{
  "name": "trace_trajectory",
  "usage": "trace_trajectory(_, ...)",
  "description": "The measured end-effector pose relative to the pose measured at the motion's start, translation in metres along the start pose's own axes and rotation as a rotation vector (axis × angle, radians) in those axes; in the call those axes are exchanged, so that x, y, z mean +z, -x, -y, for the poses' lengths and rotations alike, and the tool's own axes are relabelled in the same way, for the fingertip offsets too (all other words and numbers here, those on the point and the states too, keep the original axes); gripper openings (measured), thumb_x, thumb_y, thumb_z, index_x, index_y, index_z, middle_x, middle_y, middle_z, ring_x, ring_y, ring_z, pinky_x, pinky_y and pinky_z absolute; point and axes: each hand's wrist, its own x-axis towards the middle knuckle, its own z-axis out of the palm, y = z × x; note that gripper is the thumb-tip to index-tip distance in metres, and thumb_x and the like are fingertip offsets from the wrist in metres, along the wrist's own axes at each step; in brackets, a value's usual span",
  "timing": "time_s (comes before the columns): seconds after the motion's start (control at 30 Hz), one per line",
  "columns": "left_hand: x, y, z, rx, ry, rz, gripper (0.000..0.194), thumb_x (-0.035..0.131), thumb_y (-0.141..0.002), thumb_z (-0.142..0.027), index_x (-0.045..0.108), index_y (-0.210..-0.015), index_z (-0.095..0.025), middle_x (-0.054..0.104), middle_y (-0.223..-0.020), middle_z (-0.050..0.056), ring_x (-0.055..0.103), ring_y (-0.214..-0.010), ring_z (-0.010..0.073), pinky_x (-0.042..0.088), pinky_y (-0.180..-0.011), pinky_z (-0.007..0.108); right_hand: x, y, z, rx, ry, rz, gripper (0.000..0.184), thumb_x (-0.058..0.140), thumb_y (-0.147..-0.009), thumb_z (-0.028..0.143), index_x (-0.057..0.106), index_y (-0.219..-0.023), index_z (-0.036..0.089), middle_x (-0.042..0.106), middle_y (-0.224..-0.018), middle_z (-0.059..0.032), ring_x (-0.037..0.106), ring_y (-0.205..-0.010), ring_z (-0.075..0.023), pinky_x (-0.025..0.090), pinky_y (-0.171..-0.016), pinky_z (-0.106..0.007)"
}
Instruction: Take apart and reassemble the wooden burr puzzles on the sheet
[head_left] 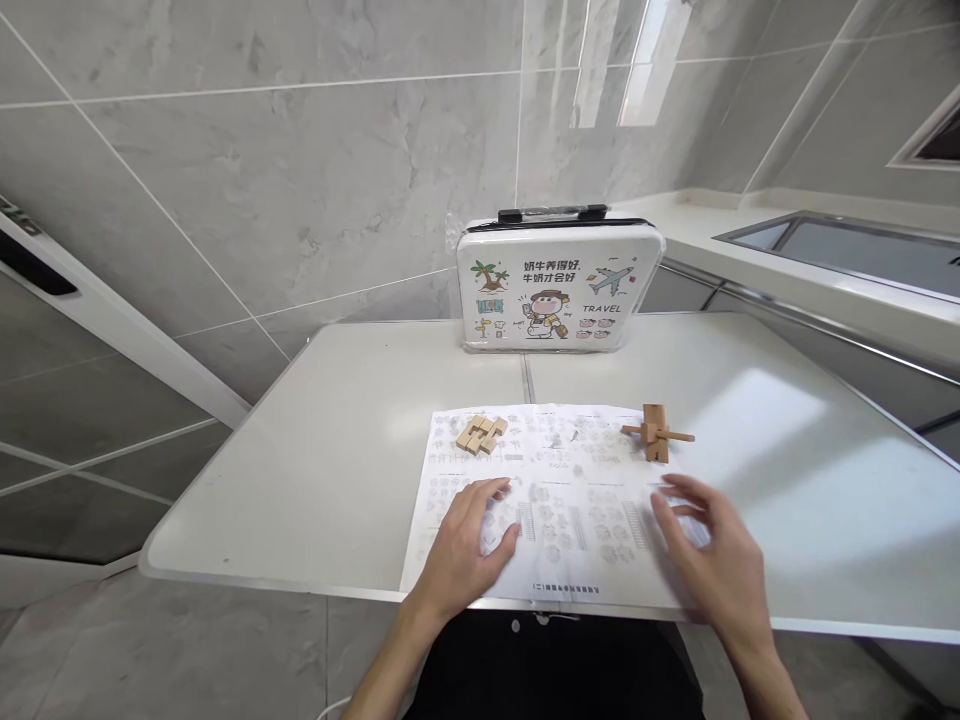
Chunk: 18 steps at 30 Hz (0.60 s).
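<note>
A printed instruction sheet (559,470) lies on the white table (337,450) in front of me. My left hand (469,545) rests flat on the sheet's left part, fingers spread. My right hand (709,555) hovers over the sheet's right edge with fingers apart and slightly curled, holding nothing. At the sheet's far left lies a small stack of wooden puzzle blocks (480,434). At its far right stands a partly joined wooden burr puzzle (656,433), with sticks crossing. Neither hand touches the wood.
A small white case (559,290) with cartoon prints and the word TRAVEL stands upright at the table's far edge against the tiled wall. A counter with a sunken sink (847,245) runs along the right. The table's near edge is just before my body.
</note>
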Motion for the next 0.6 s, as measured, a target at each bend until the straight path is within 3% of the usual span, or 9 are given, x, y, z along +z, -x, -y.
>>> trace_trajectory(0.07, 0.0, 0.0, 0.001, 0.003, -0.012, 0.0, 0.043, 0.059, -0.101, -0.029, 0.048, -0.143, -0.032, 0.063, -0.136, 0.006, 0.063, -0.125, 0.0257, 0.056, -0.108, 0.048, 0.002, 0.01, 0.0, -0.019, -0.084, 0.185, 0.038, 0.064, -0.093, 0.057, 0.072, -0.109, 0.023, 0.078, -0.106, -0.009, 0.075, -0.095, -0.0278, 0.059, -0.086, -0.037)
trace_trajectory(0.13, 0.0, -0.001, 0.002, 0.006, -0.023, -0.001, 0.042, 0.058, -0.102, -0.03, 0.048, -0.143, -0.033, 0.063, -0.137, 0.006, 0.063, -0.125, 0.0255, 0.056, -0.108, 0.048, 0.004, 0.014, -0.003, -0.032, -0.136, 0.285, 0.036, 0.062, -0.095, 0.056, 0.072, -0.104, 0.023, 0.079, -0.097, -0.0084, 0.077, -0.092, -0.0264, 0.06, -0.085, -0.035)
trace_trajectory(0.47, 0.0, -0.002, 0.004, 0.068, -0.113, -0.078, 0.037, 0.057, -0.102, -0.03, 0.053, -0.139, -0.033, 0.063, -0.136, 0.006, 0.061, -0.128, 0.0275, 0.055, -0.109, 0.051, 0.006, 0.012, 0.0, -0.047, -0.149, 0.292, 0.034, 0.06, -0.097, 0.055, 0.072, -0.102, 0.023, 0.08, -0.094, -0.0083, 0.077, -0.088, -0.0258, 0.061, -0.084, -0.035)
trace_trajectory(0.6, -0.006, -0.014, 0.007, 0.091, -0.183, -0.137, 0.038, 0.059, -0.1, -0.03, 0.054, -0.138, -0.033, 0.062, -0.136, 0.007, 0.059, -0.129, 0.03, 0.053, -0.109, 0.054, 0.005, 0.012, 0.004, -0.065, -0.155, 0.296, 0.035, 0.059, -0.098, 0.055, 0.072, -0.101, 0.023, 0.08, -0.095, -0.0094, 0.077, -0.087, -0.0264, 0.062, -0.081, -0.036)
